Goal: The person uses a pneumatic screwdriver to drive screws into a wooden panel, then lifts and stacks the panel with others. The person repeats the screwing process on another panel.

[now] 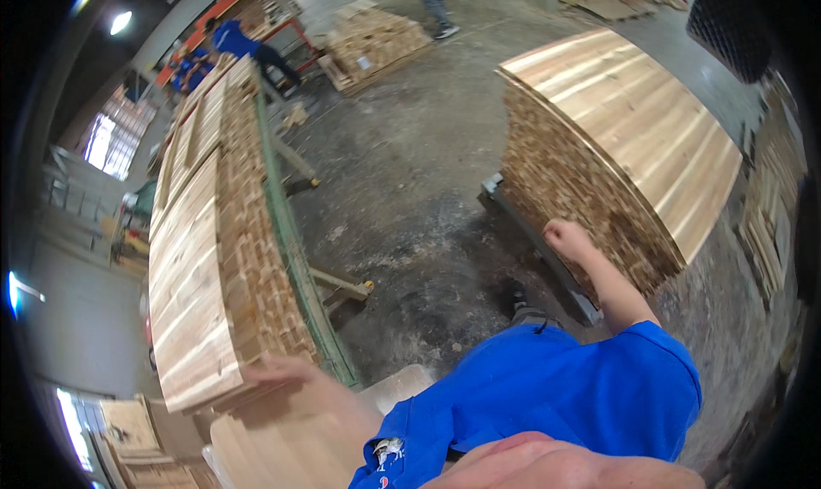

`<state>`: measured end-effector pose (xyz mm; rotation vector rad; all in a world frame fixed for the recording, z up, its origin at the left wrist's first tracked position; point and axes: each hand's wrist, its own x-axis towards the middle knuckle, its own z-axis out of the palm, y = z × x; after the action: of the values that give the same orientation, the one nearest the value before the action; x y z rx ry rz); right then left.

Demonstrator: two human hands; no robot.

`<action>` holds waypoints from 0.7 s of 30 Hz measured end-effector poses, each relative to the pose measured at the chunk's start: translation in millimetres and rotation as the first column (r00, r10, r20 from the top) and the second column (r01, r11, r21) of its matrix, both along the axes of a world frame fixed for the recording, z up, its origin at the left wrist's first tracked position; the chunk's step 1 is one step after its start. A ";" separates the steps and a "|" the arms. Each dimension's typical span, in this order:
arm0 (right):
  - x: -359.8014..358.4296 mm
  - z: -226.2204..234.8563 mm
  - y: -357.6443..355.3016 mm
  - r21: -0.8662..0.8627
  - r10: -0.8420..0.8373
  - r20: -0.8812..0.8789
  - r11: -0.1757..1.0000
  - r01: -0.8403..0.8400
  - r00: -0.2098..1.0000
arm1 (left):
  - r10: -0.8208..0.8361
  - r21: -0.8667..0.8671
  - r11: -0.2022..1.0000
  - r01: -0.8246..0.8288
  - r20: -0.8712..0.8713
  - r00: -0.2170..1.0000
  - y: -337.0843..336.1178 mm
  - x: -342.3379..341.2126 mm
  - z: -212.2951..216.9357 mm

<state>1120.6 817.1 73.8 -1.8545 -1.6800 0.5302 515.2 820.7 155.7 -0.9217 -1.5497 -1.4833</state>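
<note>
Left hand is blurring beside the left panel stack, grip unclear. Right hand is hanging clenched near open concrete floor.

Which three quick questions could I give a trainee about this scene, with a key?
1. True or false: the right hand is curled beside the right panel stack.
2. What colour is the frame running along the left panel stack? A) white B) green C) purple
3. Fill in: the blurred ____ hand is at the left panel stack's near end.

Key: 1. True. 2. B. 3. Left hand.
</note>
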 end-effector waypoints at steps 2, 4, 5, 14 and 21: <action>46.4 26.9 -33.0 0.141 -0.293 -0.011 0.946 0.292 0.956 | -0.498 -0.088 0.842 0.532 0.248 0.831 37.6 134.6 -0.5; 97.5 51.5 -53.7 0.295 -0.434 0.003 0.862 0.413 0.901 | -0.740 -0.509 0.513 0.691 0.147 0.657 42.6 205.6 -10.2; 122.8 61.9 -64.7 0.289 -0.496 -0.061 0.822 0.491 0.866 | -0.806 -0.585 0.412 0.698 0.124 0.579 42.1 245.4 -14.1; 310.2 34.5 -188.5 0.365 -0.893 0.266 0.441 0.820 0.362 | -0.862 -0.739 -0.167 0.653 0.431 0.267 38.6 439.0 -74.4; 344.7 -20.0 -203.9 0.295 -0.865 -0.163 0.416 0.860 0.474 | -0.821 -0.720 -0.276 0.637 0.522 0.234 77.6 527.0 -99.7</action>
<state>1465.2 613.2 53.8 -2.1162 -0.5152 -0.2287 1042.2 898.3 56.0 -3.1920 -1.5346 -0.9185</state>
